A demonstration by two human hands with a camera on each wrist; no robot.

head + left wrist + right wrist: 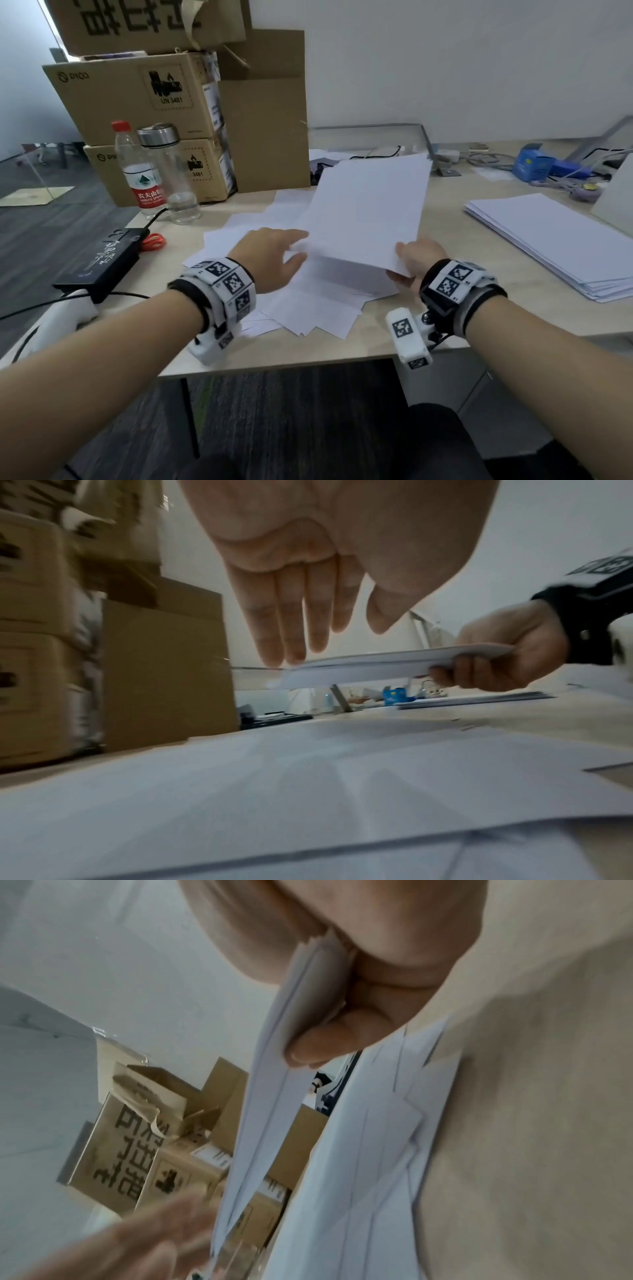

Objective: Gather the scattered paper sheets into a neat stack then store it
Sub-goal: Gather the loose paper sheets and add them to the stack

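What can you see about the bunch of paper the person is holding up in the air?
The held bunch of paper is several plain white sheets, blank on the side we see. It floats above the scattered sheets on the desk, tilted with its far end higher. The right hand pinches its near corner, thumb on top and fingers curled beneath. The left hand, fingers straight, reaches its left edge. The edges are not quite lined up.

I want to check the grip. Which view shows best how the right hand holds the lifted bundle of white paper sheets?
The left wrist view: the right hand pinches the lifted bundle of white paper sheets, side on. The head view shows the bundle from above; the right wrist view is close and blurred.
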